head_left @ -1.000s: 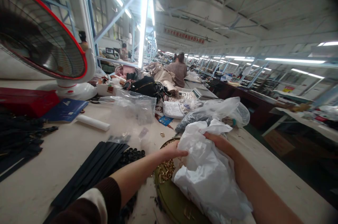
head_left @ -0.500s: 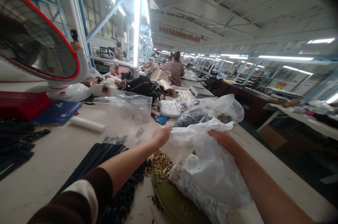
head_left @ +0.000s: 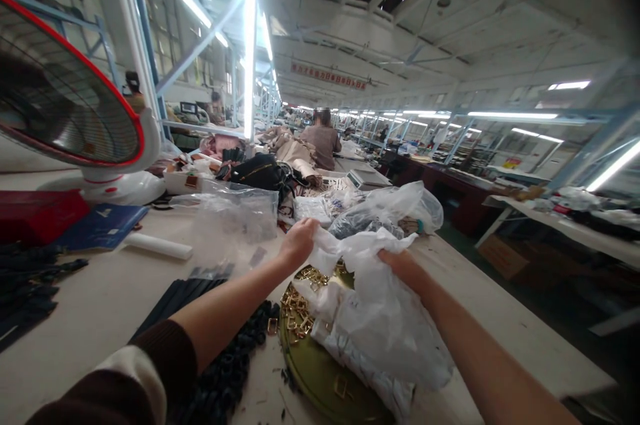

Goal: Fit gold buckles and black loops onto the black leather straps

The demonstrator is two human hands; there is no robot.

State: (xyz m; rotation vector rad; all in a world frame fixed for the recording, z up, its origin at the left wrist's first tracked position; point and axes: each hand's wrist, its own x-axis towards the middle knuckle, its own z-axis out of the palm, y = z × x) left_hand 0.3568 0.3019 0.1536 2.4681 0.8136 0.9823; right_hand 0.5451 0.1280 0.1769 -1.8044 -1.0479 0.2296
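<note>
A crumpled white plastic bag (head_left: pixel 385 318) hangs stretched between my two hands. My left hand (head_left: pixel 300 240) is closed on its upper left edge. At the right, my right hand (head_left: pixel 400 265) grips the bag's rim, its fingertips partly hidden in the folds. Under the bag lies a round olive-green tray (head_left: pixel 313 371). Gold rectangular buckles (head_left: pixel 297 311) are heaped on the tray's left side, and a single one (head_left: pixel 341 386) lies near its front. Another buckle (head_left: pixel 272 325) rests on the table just left of the tray. The bag hides much of the tray.
Dark straps (head_left: pixel 175 298) lie left of the tray. Clear plastic bags (head_left: pixel 390 205) and a dark bag (head_left: pixel 260 171) sit farther back. A fan (head_left: pixel 65 91), a red box (head_left: pixel 40 215), a blue booklet (head_left: pixel 103 225) and a white roll (head_left: pixel 160 246) stand or lie left. A person (head_left: pixel 323 141) is beyond.
Both hands have shifted slightly left in view with the bag, and the camera view has turned a little. More of the gold buckles and the tray's far part now show beneath the bag.
</note>
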